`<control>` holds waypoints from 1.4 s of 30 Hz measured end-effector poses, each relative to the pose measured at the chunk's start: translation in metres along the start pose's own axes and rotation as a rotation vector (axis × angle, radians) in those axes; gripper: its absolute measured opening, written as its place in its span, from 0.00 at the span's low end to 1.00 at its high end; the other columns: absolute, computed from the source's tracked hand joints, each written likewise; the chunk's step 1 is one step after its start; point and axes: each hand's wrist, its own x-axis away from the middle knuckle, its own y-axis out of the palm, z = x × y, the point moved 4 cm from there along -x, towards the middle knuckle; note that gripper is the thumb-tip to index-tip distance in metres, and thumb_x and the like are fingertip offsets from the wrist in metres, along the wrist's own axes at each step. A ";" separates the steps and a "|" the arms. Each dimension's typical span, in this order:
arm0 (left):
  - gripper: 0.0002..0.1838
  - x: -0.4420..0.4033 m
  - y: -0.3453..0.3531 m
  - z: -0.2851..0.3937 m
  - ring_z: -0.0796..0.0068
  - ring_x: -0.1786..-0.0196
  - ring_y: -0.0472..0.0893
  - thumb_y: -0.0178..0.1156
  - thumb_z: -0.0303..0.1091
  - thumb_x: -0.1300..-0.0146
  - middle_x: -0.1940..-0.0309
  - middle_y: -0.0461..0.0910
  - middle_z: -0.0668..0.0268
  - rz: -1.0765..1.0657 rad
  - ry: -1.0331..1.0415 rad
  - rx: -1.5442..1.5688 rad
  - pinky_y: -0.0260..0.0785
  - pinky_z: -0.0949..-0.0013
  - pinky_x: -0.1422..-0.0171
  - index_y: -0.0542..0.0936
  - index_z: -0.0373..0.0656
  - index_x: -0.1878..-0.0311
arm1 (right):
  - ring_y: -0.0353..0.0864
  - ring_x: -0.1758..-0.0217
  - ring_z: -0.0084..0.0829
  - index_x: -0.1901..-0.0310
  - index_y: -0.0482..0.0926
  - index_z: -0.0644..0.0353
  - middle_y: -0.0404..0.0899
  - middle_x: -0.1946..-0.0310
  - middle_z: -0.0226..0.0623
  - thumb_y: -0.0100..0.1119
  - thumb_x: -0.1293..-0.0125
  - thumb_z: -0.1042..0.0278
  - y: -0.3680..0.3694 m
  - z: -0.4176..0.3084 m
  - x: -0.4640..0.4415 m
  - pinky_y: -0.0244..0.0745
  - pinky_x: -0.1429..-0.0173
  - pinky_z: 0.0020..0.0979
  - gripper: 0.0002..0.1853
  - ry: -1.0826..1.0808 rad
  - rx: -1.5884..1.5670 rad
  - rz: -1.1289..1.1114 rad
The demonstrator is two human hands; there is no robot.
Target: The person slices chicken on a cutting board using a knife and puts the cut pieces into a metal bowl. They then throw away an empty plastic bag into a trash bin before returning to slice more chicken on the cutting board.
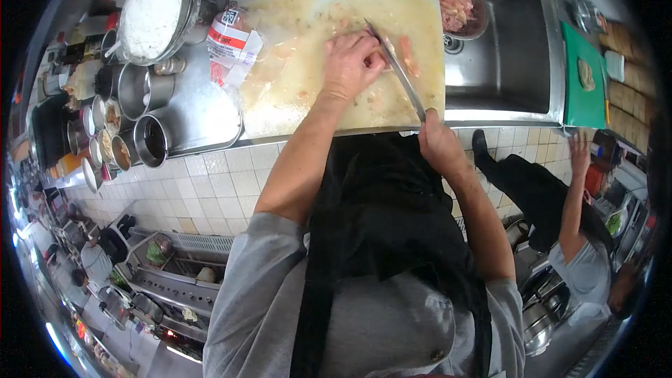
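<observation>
In the head view, my right hand (442, 143) is wrapped round the handle of a long kitchen knife (402, 75) at the near edge of a yellowed cutting board (294, 91). The blade slants away from me to the left across the board. My left hand (352, 61) has its fingers curled down on raw meat beside the blade, and mostly hides it. Just right of the knife lie pink strips of raw meat (408, 54). A torn plastic package (234, 45) with a red and white label rests on the board's left side.
A metal bowl of cut raw meat (451, 1) stands at the sink (504, 56). On the left are a large bowl of white powder (152, 14) and several metal pots (152, 141). A green board (582, 80) lies far right, with a co-worker (577, 238) nearby.
</observation>
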 end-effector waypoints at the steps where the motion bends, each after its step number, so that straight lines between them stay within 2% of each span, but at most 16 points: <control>1: 0.09 0.000 0.001 -0.001 0.65 0.51 0.83 0.66 0.34 0.47 0.56 0.86 0.69 0.000 -0.005 0.004 0.67 0.60 0.40 0.86 0.49 0.61 | 0.82 0.64 0.69 0.49 0.64 0.63 0.80 0.73 0.65 0.48 0.24 0.69 0.001 -0.003 -0.007 0.76 0.59 0.64 0.09 0.033 -0.009 -0.019; 3: 0.08 0.001 0.002 -0.001 0.64 0.52 0.83 0.66 0.34 0.47 0.56 0.86 0.69 0.019 0.002 -0.006 0.67 0.60 0.41 0.86 0.49 0.62 | 0.82 0.63 0.69 0.49 0.65 0.63 0.80 0.72 0.66 0.48 0.25 0.69 0.006 -0.009 -0.027 0.76 0.57 0.64 0.10 0.065 -0.018 -0.045; 6: 0.07 0.001 0.004 -0.001 0.64 0.53 0.82 0.66 0.33 0.48 0.56 0.86 0.69 0.051 0.020 0.000 0.68 0.60 0.43 0.85 0.49 0.64 | 0.85 0.62 0.64 0.50 0.68 0.65 0.83 0.69 0.64 0.45 0.26 0.71 0.008 -0.022 -0.071 0.81 0.57 0.59 0.09 0.000 0.142 -0.011; 8: 0.07 0.002 0.004 -0.002 0.64 0.53 0.82 0.67 0.32 0.48 0.57 0.86 0.69 0.062 0.019 0.006 0.68 0.60 0.43 0.85 0.49 0.65 | 0.86 0.58 0.63 0.49 0.69 0.65 0.83 0.66 0.65 0.44 0.27 0.72 0.000 -0.031 -0.086 0.81 0.53 0.58 0.10 0.064 0.175 -0.042; 12: 0.07 -0.001 0.005 -0.004 0.64 0.52 0.82 0.67 0.32 0.48 0.57 0.86 0.69 0.053 -0.008 -0.019 0.68 0.59 0.44 0.85 0.48 0.64 | 0.86 0.57 0.64 0.48 0.68 0.65 0.83 0.66 0.66 0.45 0.27 0.71 0.007 -0.014 -0.051 0.80 0.53 0.60 0.11 0.086 0.143 -0.095; 14: 0.08 0.002 0.003 -0.003 0.63 0.51 0.81 0.68 0.32 0.48 0.56 0.85 0.68 0.048 -0.023 -0.018 0.68 0.59 0.43 0.85 0.48 0.63 | 0.82 0.61 0.69 0.48 0.64 0.64 0.81 0.68 0.69 0.46 0.23 0.64 0.012 0.011 -0.022 0.75 0.53 0.65 0.12 0.154 0.023 -0.076; 16: 0.10 0.000 -0.003 -0.002 0.62 0.48 0.81 0.68 0.33 0.46 0.53 0.84 0.66 0.096 -0.032 0.045 0.68 0.58 0.41 0.85 0.48 0.59 | 0.82 0.61 0.69 0.48 0.64 0.64 0.81 0.69 0.68 0.46 0.23 0.64 0.010 0.018 0.000 0.74 0.54 0.66 0.12 0.132 0.026 -0.077; 20: 0.11 0.012 -0.021 0.005 0.61 0.48 0.80 0.67 0.33 0.45 0.54 0.83 0.68 0.151 -0.040 0.038 0.67 0.55 0.43 0.84 0.52 0.57 | 0.81 0.62 0.70 0.48 0.65 0.63 0.81 0.71 0.67 0.48 0.23 0.64 0.000 0.030 0.018 0.74 0.56 0.67 0.12 0.110 0.114 -0.057; 24: 0.11 0.021 -0.028 0.005 0.60 0.47 0.80 0.66 0.36 0.40 0.53 0.83 0.67 0.083 -0.119 0.019 0.66 0.55 0.42 0.84 0.52 0.53 | 0.83 0.62 0.69 0.51 0.64 0.62 0.82 0.70 0.66 0.47 0.25 0.66 -0.017 0.021 0.008 0.76 0.55 0.66 0.09 0.153 0.110 0.019; 29: 0.11 0.018 -0.018 0.001 0.60 0.48 0.80 0.67 0.38 0.40 0.55 0.83 0.68 0.106 -0.091 -0.015 0.66 0.56 0.44 0.85 0.52 0.54 | 0.82 0.61 0.70 0.51 0.64 0.62 0.82 0.70 0.66 0.47 0.25 0.67 -0.023 -0.009 0.003 0.76 0.54 0.65 0.09 0.122 0.093 -0.045; 31: 0.10 0.016 -0.017 0.000 0.61 0.49 0.81 0.68 0.37 0.39 0.53 0.84 0.68 0.049 -0.130 -0.030 0.66 0.57 0.42 0.86 0.51 0.54 | 0.82 0.61 0.70 0.52 0.64 0.62 0.82 0.70 0.66 0.48 0.25 0.67 -0.017 -0.013 0.002 0.76 0.54 0.65 0.09 0.109 0.090 -0.061; 37: 0.10 0.015 -0.013 0.001 0.61 0.51 0.81 0.68 0.35 0.43 0.56 0.85 0.68 0.080 -0.089 -0.064 0.68 0.57 0.46 0.86 0.51 0.57 | 0.83 0.61 0.70 0.52 0.64 0.62 0.82 0.70 0.67 0.49 0.27 0.69 -0.003 -0.009 0.002 0.76 0.54 0.66 0.09 0.117 0.075 -0.089; 42: 0.10 0.014 -0.009 -0.001 0.60 0.53 0.81 0.69 0.35 0.45 0.58 0.84 0.67 0.058 -0.089 -0.089 0.69 0.59 0.48 0.85 0.51 0.58 | 0.84 0.56 0.67 0.50 0.65 0.65 0.83 0.66 0.67 0.46 0.27 0.70 -0.001 -0.018 -0.016 0.78 0.49 0.62 0.10 0.095 0.066 -0.113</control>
